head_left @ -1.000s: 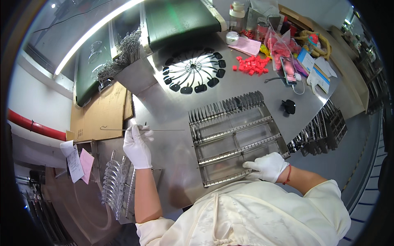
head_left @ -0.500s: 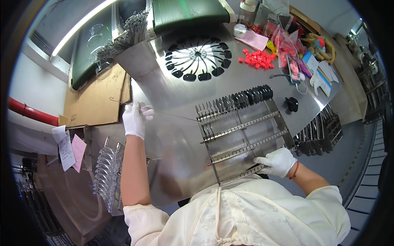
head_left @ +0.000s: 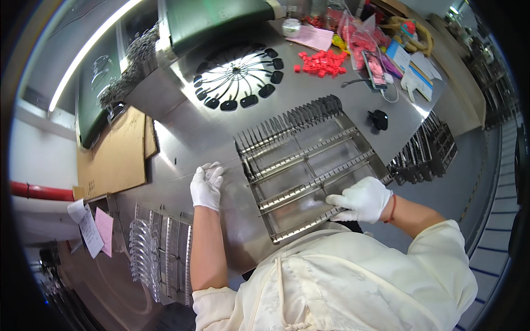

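Observation:
My left hand (head_left: pixel 207 186), in a white glove, is closed on a thin metal rod (head_left: pixel 227 161) left of the rack. The rod's right end reaches the rack's far-left corner; its left end is blurred. My right hand (head_left: pixel 361 199), also gloved, grips the near right part of a metal rack (head_left: pixel 317 183) with several slotted crossbars. The rack lies tilted on the table in front of me. Along its far bar stands a row of thin, dark, rounded plates (head_left: pixel 292 120), packed closer toward the right.
Black paddle-shaped pieces (head_left: pixel 249 101) form a ring on the metal table, near red blocks (head_left: pixel 320 63) and a phone (head_left: pixel 375 70). One black piece (head_left: pixel 378 119) lies right of the rack. Another rack (head_left: pixel 172 251) with clear curved pieces stands left; cardboard (head_left: pixel 116 157) leans beyond it.
My left hand has moved nearer to the rack and toward me, with the rod still in it. My right hand stays on the rack. The whole view has shifted.

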A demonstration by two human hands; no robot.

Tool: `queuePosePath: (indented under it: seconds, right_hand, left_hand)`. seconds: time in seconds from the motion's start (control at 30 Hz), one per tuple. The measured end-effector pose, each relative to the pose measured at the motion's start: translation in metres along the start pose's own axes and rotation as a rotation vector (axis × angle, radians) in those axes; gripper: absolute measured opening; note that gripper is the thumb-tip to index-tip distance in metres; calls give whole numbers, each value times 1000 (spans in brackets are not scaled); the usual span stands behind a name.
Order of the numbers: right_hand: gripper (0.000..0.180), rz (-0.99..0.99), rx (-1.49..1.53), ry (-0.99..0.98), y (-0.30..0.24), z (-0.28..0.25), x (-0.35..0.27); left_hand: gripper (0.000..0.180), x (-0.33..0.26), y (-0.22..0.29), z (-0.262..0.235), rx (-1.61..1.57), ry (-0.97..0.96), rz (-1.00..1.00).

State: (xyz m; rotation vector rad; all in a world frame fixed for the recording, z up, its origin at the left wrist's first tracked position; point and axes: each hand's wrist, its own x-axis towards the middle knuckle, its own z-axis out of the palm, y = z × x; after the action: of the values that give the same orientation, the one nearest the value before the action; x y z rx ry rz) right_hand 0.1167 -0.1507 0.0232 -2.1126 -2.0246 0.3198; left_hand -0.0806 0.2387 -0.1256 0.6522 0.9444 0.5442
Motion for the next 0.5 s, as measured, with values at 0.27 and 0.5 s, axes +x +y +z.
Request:
queuePosePath:
  seconds: [0.27,0.5]
  right_hand:
    - [34,52,29,1,0,-3,7]
    - [36,65,45,-2,2,-7,9]
  left_hand:
    - [35,16,11,7,7,32,-63]
    - [35,10,16,12,-89,-20,-101]
